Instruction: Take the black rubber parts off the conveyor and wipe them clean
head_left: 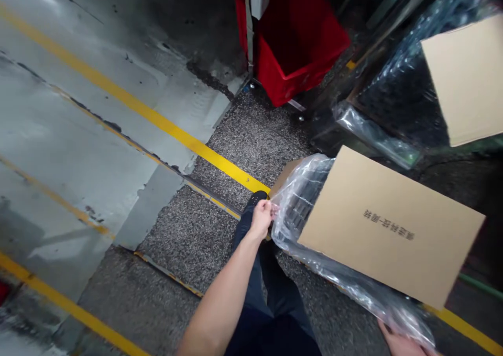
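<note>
factory floor seen from above. worn grey-painted concrete (78, 152) fills the left of the frame, ruled by yellow floor lines (133, 104), and meets speckled grey aggregate flooring (204, 241) at centre. upper centre, a red plastic crate (298, 47); upper right, a second cardboard sheet (463, 78) lies on dark plastic-wrapped goods (396, 89).

lower right, a clear plastic-wrapped bundle (353, 288) is held low between both hands, a printed cardboard sheet (389, 225) on top, dark contents showing through the wrap at its near end. step in hand: carrying it. left hand (261, 220) pinched shut on the wrap's corner, just above a dark shoe (257, 198). right hand (401, 343) at the wrap's lower edge, cut off by the frame; its grip cannot be told.
</note>
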The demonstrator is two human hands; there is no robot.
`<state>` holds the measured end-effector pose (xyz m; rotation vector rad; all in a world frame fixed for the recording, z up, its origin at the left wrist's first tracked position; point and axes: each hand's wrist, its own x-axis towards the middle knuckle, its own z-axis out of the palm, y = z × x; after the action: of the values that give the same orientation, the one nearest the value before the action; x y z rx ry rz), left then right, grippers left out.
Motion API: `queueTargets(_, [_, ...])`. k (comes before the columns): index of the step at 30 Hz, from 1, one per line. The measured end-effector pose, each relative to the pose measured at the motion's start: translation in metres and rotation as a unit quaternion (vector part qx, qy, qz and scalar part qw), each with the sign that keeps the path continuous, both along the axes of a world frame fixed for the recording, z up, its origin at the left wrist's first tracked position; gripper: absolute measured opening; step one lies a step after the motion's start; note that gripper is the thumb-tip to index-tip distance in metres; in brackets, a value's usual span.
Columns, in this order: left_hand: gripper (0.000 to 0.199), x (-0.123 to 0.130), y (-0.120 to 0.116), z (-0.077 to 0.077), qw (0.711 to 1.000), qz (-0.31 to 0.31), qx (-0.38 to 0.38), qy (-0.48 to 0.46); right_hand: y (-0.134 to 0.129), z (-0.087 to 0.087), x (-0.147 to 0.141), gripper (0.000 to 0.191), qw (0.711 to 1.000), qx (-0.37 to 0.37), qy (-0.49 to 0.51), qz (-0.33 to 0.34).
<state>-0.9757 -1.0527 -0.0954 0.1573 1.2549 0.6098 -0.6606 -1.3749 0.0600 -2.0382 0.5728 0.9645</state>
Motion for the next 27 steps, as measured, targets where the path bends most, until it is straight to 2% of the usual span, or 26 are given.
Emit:
queueTargets(4, [0.04, -0.016, 0.015, 0.019, 0.999, -0.022, -0.031, -0.024, -0.001, -0.016, 0.011, 0.043, 0.998, 0.03, 0.003, -0.047])
queueTargets(6, [0.042, -0.021, 0.019, 0.031, 0.996, -0.084, -0.025, -0.021, -0.002, -0.028, 0.026, 0.04, 0.998, -0.012, 0.037, -0.048])
queueTargets(9, [0.039, -0.027, 0.015, 0.048, 0.974, -0.224, 0.016, 0.031, -0.017, -0.034, 0.053, 0.042, 0.995, -0.063, 0.063, -0.036])
queueTargets(11, [0.039, -0.031, 0.008, 0.058, 0.953, -0.291, 0.041, 0.071, -0.041, -0.028, 0.07, 0.045, 0.996, -0.055, 0.043, -0.057])
queueTargets(14, [0.038, -0.039, -0.001, 0.068, 0.936, -0.328, 0.065, 0.109, -0.091, -0.013, 0.082, 0.04, 0.991, -0.051, 0.016, -0.121])
queueTargets(17, [0.034, -0.04, -0.011, 0.079, 0.926, -0.347, 0.073, 0.126, -0.135, -0.004, 0.077, 0.036, 0.984, -0.052, 0.01, -0.168])
queueTargets(20, [0.024, -0.03, -0.028, 0.093, 0.921, -0.373, 0.053, 0.101, -0.159, -0.006, 0.062, 0.03, 0.989, -0.058, -0.014, -0.134])
queueTargets(22, [0.02, -0.02, -0.046, 0.105, 0.94, -0.339, -0.004, 0.044, -0.171, -0.011, 0.05, 0.029, 0.991, -0.08, -0.034, -0.097])
queueTargets(25, [0.014, -0.009, -0.072, 0.123, 0.974, -0.19, -0.112, -0.052, -0.19, -0.024, 0.03, 0.032, 0.99, -0.121, -0.041, -0.064])
queueTargets(27, [0.007, -0.005, -0.084, 0.134, 0.974, -0.13, -0.149, -0.115, -0.201, -0.033, 0.018, 0.032, 0.99, -0.136, -0.03, -0.036])
